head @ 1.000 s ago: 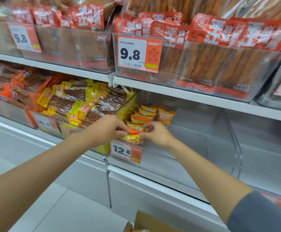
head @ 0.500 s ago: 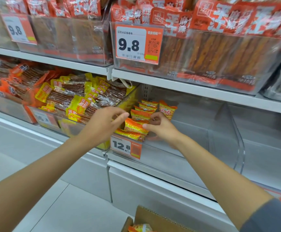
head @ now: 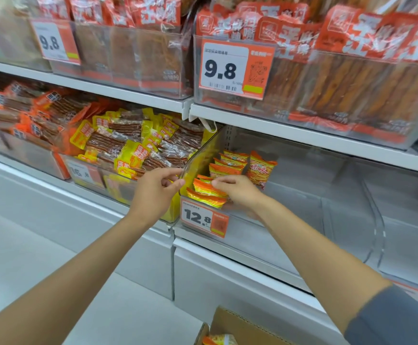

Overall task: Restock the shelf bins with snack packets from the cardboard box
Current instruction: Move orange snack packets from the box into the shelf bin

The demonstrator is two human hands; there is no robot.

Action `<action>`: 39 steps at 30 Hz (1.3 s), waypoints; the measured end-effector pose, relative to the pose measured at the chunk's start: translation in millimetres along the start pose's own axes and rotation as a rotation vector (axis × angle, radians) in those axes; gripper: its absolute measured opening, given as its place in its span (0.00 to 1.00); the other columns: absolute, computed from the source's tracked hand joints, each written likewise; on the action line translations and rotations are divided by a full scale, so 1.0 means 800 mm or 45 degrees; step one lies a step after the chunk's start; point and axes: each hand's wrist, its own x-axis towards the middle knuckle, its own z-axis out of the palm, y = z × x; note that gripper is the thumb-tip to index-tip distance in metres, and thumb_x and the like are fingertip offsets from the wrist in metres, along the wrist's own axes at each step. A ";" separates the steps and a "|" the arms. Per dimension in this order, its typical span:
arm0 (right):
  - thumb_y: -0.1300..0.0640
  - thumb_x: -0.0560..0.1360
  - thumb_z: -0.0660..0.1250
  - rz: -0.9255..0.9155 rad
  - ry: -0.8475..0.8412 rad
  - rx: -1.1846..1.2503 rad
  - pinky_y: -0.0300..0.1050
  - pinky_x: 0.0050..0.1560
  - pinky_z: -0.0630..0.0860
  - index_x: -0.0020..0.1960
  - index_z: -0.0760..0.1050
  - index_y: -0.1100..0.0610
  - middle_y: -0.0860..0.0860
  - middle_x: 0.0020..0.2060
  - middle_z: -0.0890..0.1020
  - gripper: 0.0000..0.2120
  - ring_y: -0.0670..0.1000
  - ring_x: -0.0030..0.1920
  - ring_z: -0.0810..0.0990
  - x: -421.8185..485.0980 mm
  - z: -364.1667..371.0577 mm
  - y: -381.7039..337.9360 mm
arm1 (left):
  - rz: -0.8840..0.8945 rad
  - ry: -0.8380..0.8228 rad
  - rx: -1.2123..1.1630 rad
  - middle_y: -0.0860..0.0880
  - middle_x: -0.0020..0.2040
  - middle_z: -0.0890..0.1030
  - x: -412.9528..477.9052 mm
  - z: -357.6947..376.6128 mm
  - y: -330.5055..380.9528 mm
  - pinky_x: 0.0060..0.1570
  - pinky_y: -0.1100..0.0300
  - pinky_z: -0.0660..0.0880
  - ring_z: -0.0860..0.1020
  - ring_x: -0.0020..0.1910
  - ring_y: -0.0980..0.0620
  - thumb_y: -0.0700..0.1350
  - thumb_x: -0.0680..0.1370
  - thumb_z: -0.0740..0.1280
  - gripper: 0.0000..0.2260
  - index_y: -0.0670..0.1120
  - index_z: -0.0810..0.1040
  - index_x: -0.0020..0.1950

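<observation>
Middle shelf [head: 230, 253]: a clear bin [head: 277, 240] carries an orange price tag [head: 204, 217] reading 12.8 at its front left corner. The snack packets [head: 225, 170], orange and yellow, stand in a short file along the bin's left wall, with one more packet [head: 261, 170] upright just beside them on the right; the rest of the bin to the right is bare. The right hand [head: 240, 192] is inside the bin at the front of the file, its fingers [head: 224, 181] laid across the top of the front packets. The thumb is hidden behind them, so I cannot tell whether the hand grips or only presses. The left hand [head: 156, 188] is just outside the bin's left front corner, fingers [head: 170, 181] loosely curled and narrow, holding nothing visible; contact with the bin wall cannot be determined. The neighbouring bin [head: 118, 192] to the left is piled with yellow-labelled packets. The upper shelf [head: 302, 135] holds bins of red-labelled goods and a tag [head: 230, 68] reading 9.8. The cardboard box [head: 247, 324] sits at the bottom edge of the view, below the shelf, with one loose packet [head: 219, 339] showing inside it.
</observation>
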 end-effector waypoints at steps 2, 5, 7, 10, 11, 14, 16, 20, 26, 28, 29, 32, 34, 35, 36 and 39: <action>0.56 0.75 0.71 0.013 -0.092 0.133 0.38 0.39 0.81 0.64 0.73 0.52 0.48 0.60 0.73 0.18 0.45 0.51 0.77 -0.006 -0.007 0.003 | 0.010 -0.001 -0.015 0.57 0.39 0.78 0.001 0.001 -0.003 0.36 0.65 0.68 0.71 0.33 0.58 0.44 0.77 0.70 0.11 0.47 0.82 0.59; 0.58 0.73 0.74 -0.080 -0.129 -0.149 0.38 0.49 0.78 0.68 0.71 0.51 0.49 0.68 0.71 0.26 0.48 0.60 0.75 -0.007 -0.002 0.011 | 0.004 -0.002 -0.018 0.56 0.40 0.78 0.000 0.001 -0.001 0.36 0.65 0.69 0.71 0.33 0.58 0.43 0.77 0.70 0.11 0.47 0.82 0.59; 0.55 0.73 0.74 -0.130 -0.112 -0.296 0.37 0.52 0.72 0.68 0.73 0.52 0.50 0.69 0.70 0.24 0.48 0.62 0.73 -0.009 0.003 0.010 | -0.025 -0.011 -0.008 0.55 0.41 0.78 0.000 0.000 0.004 0.37 0.63 0.70 0.72 0.34 0.57 0.43 0.77 0.70 0.12 0.46 0.82 0.60; 0.55 0.74 0.73 -0.048 -0.157 -0.099 0.42 0.49 0.80 0.67 0.74 0.51 0.49 0.65 0.74 0.23 0.48 0.58 0.78 -0.019 -0.002 0.005 | -0.051 0.042 0.053 0.51 0.47 0.77 -0.007 -0.001 0.018 0.42 0.60 0.72 0.73 0.35 0.58 0.44 0.77 0.70 0.12 0.47 0.80 0.61; 0.55 0.74 0.73 -0.090 -0.107 -0.084 0.46 0.52 0.81 0.67 0.74 0.51 0.49 0.64 0.76 0.21 0.49 0.57 0.79 -0.024 -0.006 0.005 | -0.044 0.088 0.059 0.51 0.48 0.76 -0.012 -0.001 0.027 0.43 0.60 0.72 0.73 0.35 0.58 0.44 0.77 0.71 0.12 0.48 0.79 0.60; 0.53 0.73 0.74 -0.365 0.206 -0.432 0.45 0.60 0.75 0.61 0.79 0.51 0.48 0.59 0.77 0.17 0.49 0.60 0.76 -0.052 -0.026 0.006 | 0.033 0.094 0.038 0.52 0.44 0.73 -0.034 0.006 0.061 0.42 0.57 0.73 0.72 0.34 0.56 0.44 0.77 0.70 0.09 0.50 0.77 0.56; 0.55 0.73 0.74 -0.404 0.348 -0.515 0.40 0.54 0.70 0.57 0.81 0.52 0.48 0.54 0.78 0.13 0.47 0.55 0.74 -0.088 -0.040 0.007 | 0.086 -0.045 0.027 0.54 0.41 0.74 -0.051 0.019 0.083 0.40 0.57 0.73 0.73 0.34 0.56 0.43 0.76 0.70 0.06 0.49 0.78 0.53; 0.60 0.73 0.72 -0.391 0.491 -0.509 0.36 0.46 0.67 0.50 0.82 0.56 0.49 0.47 0.79 0.06 0.46 0.45 0.75 -0.178 -0.065 0.022 | 0.098 -0.370 -0.095 0.51 0.37 0.77 -0.102 0.059 0.130 0.37 0.61 0.70 0.72 0.33 0.58 0.41 0.75 0.71 0.03 0.45 0.80 0.47; 0.58 0.75 0.70 -0.030 0.328 -0.581 0.36 0.38 0.71 0.49 0.81 0.53 0.47 0.45 0.82 0.04 0.45 0.39 0.76 -0.305 -0.093 0.133 | -0.035 -0.772 -0.070 0.50 0.40 0.78 -0.211 0.110 0.137 0.30 0.65 0.71 0.76 0.36 0.52 0.44 0.76 0.70 0.03 0.46 0.81 0.47; 0.59 0.75 0.70 0.101 0.265 -0.591 0.38 0.43 0.74 0.48 0.81 0.53 0.48 0.46 0.82 0.03 0.46 0.42 0.77 -0.338 -0.099 0.185 | -0.083 -0.881 -0.036 0.49 0.42 0.79 -0.243 0.121 0.119 0.35 0.65 0.71 0.76 0.40 0.52 0.44 0.76 0.70 0.02 0.46 0.81 0.47; 0.59 0.76 0.70 0.162 0.244 -0.589 0.39 0.47 0.75 0.48 0.81 0.52 0.49 0.47 0.82 0.04 0.47 0.45 0.78 -0.352 -0.100 0.210 | -0.097 -0.919 -0.015 0.49 0.43 0.79 -0.257 0.126 0.108 0.39 0.66 0.72 0.76 0.43 0.52 0.43 0.77 0.70 0.03 0.45 0.82 0.48; 0.58 0.78 0.68 0.284 0.183 -0.620 0.39 0.55 0.74 0.56 0.81 0.54 0.48 0.52 0.81 0.08 0.48 0.55 0.79 -0.381 -0.098 0.273 | -0.128 -1.010 0.036 0.51 0.46 0.80 -0.288 0.136 0.076 0.47 0.62 0.74 0.77 0.47 0.52 0.44 0.77 0.70 0.04 0.45 0.82 0.50; 0.53 0.79 0.65 0.306 0.099 -0.818 0.42 0.59 0.71 0.63 0.77 0.54 0.49 0.58 0.80 0.14 0.49 0.59 0.76 -0.388 -0.092 0.302 | -0.155 -1.090 0.056 0.54 0.45 0.79 -0.301 0.137 0.065 0.45 0.64 0.74 0.77 0.47 0.55 0.44 0.78 0.69 0.05 0.46 0.81 0.52; 0.50 0.80 0.64 0.292 0.028 -1.007 0.46 0.62 0.69 0.67 0.75 0.54 0.50 0.60 0.80 0.17 0.52 0.62 0.73 -0.387 -0.090 0.314 | -0.159 -1.134 0.061 0.55 0.46 0.79 -0.304 0.138 0.060 0.44 0.65 0.73 0.77 0.48 0.56 0.45 0.78 0.69 0.05 0.47 0.81 0.52; 0.48 0.79 0.63 0.274 -0.061 -1.219 0.50 0.64 0.67 0.70 0.72 0.53 0.53 0.60 0.79 0.21 0.55 0.63 0.71 -0.384 -0.087 0.324 | -0.154 -1.167 0.064 0.54 0.47 0.79 -0.306 0.138 0.057 0.44 0.65 0.73 0.78 0.49 0.57 0.46 0.78 0.69 0.04 0.48 0.81 0.52; 0.47 0.77 0.66 0.245 -0.226 -1.551 0.51 0.62 0.63 0.67 0.71 0.57 0.56 0.57 0.78 0.22 0.57 0.63 0.69 -0.374 -0.081 0.342 | -0.148 -1.205 0.088 0.54 0.48 0.80 -0.309 0.136 0.048 0.48 0.62 0.74 0.77 0.51 0.58 0.47 0.78 0.68 0.05 0.50 0.81 0.52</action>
